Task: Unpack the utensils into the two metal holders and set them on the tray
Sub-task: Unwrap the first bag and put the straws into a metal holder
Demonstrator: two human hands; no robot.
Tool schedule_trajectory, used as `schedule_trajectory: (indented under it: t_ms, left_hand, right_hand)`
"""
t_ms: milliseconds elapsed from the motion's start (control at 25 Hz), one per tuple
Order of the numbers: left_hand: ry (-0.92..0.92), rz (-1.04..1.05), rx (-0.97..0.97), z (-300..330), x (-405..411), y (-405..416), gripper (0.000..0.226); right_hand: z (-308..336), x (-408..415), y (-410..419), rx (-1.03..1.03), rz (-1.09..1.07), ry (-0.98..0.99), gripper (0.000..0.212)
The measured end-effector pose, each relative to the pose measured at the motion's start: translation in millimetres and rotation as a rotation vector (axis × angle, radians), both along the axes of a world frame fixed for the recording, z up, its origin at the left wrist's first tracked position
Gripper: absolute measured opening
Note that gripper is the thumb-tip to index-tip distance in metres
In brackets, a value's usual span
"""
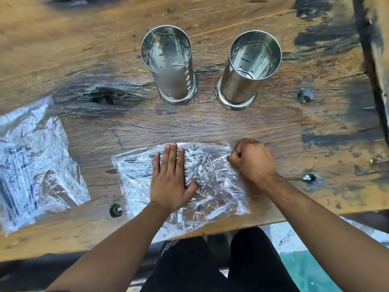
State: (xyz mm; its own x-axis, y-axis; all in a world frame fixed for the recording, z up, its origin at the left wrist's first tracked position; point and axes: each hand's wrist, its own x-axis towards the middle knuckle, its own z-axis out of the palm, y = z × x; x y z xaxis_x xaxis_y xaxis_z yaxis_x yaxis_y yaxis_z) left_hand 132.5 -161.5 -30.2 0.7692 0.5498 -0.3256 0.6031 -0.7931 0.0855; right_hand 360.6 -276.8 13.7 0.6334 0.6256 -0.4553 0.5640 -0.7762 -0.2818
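Far to my left, a second clear plastic bag (35, 163) is lying flat on the wooden table (210, 127), crinkled and catching the light, with dark utensils showing dimly through it; I cannot tell which kind they are. It is sitting well apart from my hands, reaching toward the table's near edge.

Moving right, a dark bolt head (115, 210) is poking out of the wood just beside the near left corner of the bag I am working on. That clear plastic bag (212, 199) is lying in front of me, its near end hanging a little over the table's edge. I am pressing my left hand (170, 178) flat on its left part, fingers straight and close together, thumb angled out to the right, pinning down a bundle of dark utensils (136, 167) that is showing through the film beside my fingers.

Beyond my hands, two metal holders are standing upright and empty on the bare wood. The left holder (170, 66) and the right holder (248, 70) are standing near each other but apart, both with rows of small holes in their walls.

On the right, I am curling my right hand (252, 159) into a fist at the bag's far right corner, pinching the bunched plastic between thumb and fingers. Two more bolt heads are sitting in the wood farther right.
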Motion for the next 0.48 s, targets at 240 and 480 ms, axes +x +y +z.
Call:
schedule_trajectory:
  t_ms: [240, 480]
  left_hand:
    - [0.021, -0.005, -0.001, 1, 0, 0, 0.093]
    - [0.008, -0.001, 0.005, 0, 2, 0, 0.094]
  right_hand:
    - [1, 22, -10, -0.001, -0.179, 0.070, 0.015]
    - [21, -5, -34, 0.166, -0.298, 0.195, 0.023]
